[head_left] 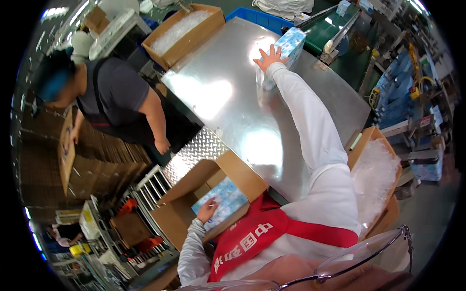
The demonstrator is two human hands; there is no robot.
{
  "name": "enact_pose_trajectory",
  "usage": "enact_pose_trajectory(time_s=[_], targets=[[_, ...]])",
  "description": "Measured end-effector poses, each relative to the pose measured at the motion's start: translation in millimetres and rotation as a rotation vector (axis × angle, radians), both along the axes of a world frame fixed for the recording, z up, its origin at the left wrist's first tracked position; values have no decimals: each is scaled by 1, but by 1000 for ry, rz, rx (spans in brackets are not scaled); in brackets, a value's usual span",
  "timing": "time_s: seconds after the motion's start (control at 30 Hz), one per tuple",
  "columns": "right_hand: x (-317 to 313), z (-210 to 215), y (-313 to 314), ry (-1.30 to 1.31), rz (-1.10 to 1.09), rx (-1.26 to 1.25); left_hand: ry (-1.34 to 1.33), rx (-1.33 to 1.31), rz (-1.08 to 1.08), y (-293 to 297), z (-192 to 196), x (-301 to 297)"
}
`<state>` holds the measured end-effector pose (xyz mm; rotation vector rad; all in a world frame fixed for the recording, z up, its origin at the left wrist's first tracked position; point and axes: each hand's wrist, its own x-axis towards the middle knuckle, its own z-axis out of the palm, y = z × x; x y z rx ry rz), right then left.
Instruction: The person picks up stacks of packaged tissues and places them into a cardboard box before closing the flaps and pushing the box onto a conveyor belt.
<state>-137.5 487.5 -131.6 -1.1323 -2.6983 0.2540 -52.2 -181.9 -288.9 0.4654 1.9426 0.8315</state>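
My left hand (pixel 208 210) is at an opened cardboard box (pixel 177 220), its fingers bent and close together on a light-blue patterned pack (pixel 228 196) that lies inside. Part of that pack is hidden by the hand and the box walls. Across the shiny metal table (pixel 218 63), my right arm reaches out to the far side. There my right hand (pixel 269 59), fingers spread wide, touches the near side of another light-blue patterned pack (pixel 292 42). This second pack stands on the table beside the end of a green conveyor belt (pixel 323 31).
A co-worker (pixel 119 89) on the left holds a flat cardboard sheet (pixel 67 150) by stacked cartons. Boxes of clear plastic stand at the table's far left (pixel 182 31) and near right (pixel 374 169). A blue crate (pixel 255 19) sits behind the table. A roller track (pixel 151 186) adjoins the opened box.
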Motion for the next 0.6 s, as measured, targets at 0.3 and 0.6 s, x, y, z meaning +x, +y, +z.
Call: enact_pose_trajectory(time_s=[0.3,0.6], targets=[[44,-50,-99,-48,114,-122,446,343,-98,236,123,-66],[368,-22,-166,421,-308,-288,1002,9,-296,313,130,-2]])
